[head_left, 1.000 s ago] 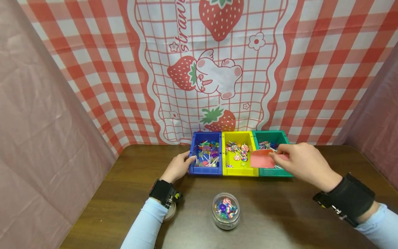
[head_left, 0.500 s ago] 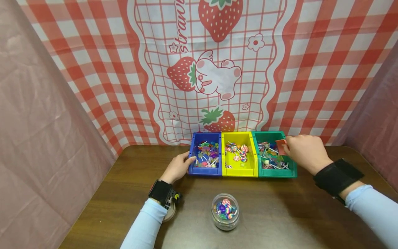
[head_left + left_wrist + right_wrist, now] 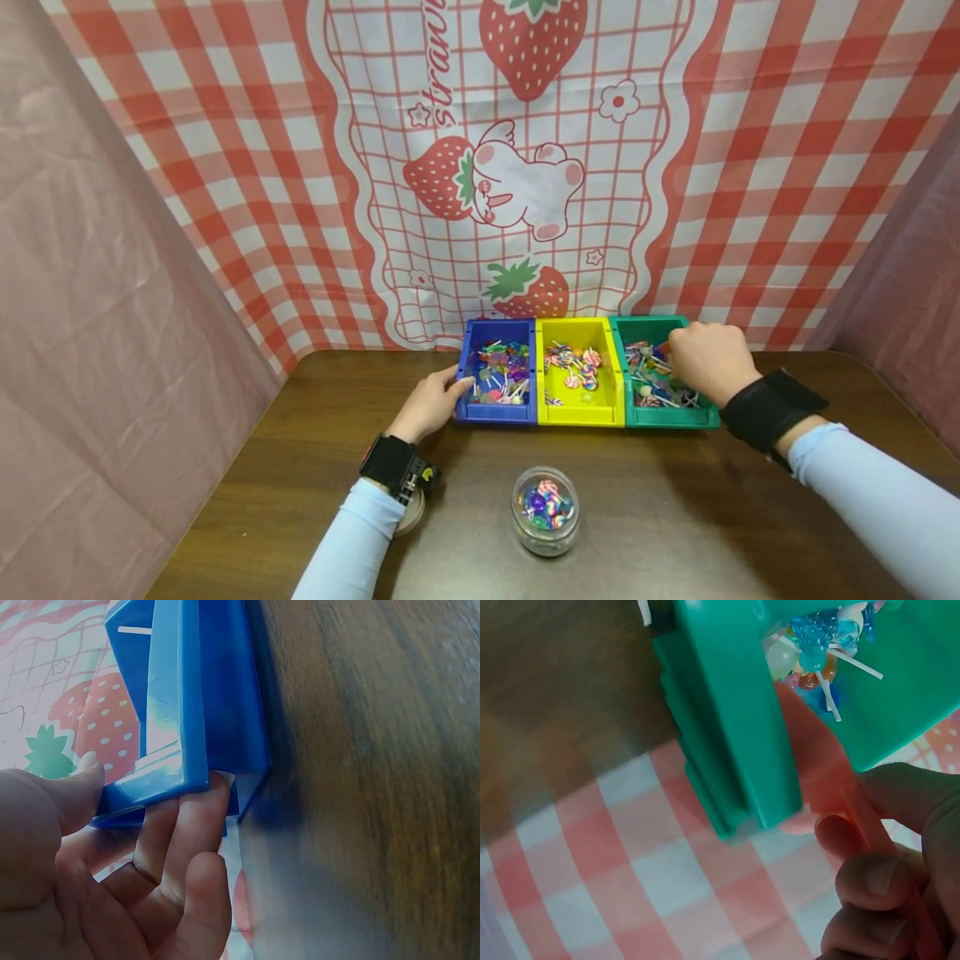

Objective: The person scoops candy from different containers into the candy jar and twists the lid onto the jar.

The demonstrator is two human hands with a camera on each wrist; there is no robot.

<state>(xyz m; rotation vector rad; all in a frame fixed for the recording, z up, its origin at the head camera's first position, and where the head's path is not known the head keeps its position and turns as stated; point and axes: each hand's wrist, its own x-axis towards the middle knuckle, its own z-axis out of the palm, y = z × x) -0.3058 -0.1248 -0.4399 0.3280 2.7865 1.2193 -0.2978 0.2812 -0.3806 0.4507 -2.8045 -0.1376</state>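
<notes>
Three joined bins stand at the back of the table, blue (image 3: pixel 495 413), yellow (image 3: pixel 581 415) and green (image 3: pixel 651 327). Each holds small toy candies and lollipops. My left hand (image 3: pixel 426 408) grips the blue bin's outer edge, thumb above and fingers beneath in the left wrist view. My right hand (image 3: pixel 716 362) is at the green bin's right wall. Its fingers curl round the handle of a pink scoop (image 3: pixel 821 761), whose blade dips over the wall towards the lollipops (image 3: pixel 810 652). Most of the scoop is hidden by the hand in the head view.
A clear glass jar (image 3: pixel 546 542) with colourful candies inside stands open at the table's front middle. A round pale lid (image 3: pixel 410 512) lies partly under my left wrist. Behind the bins hangs a strawberry-print checked cloth (image 3: pixel 525 200).
The right hand has moved from above the green bin's front to its right side and then inward, turning the pink scoop down into the bin. The left hand stays in place.
</notes>
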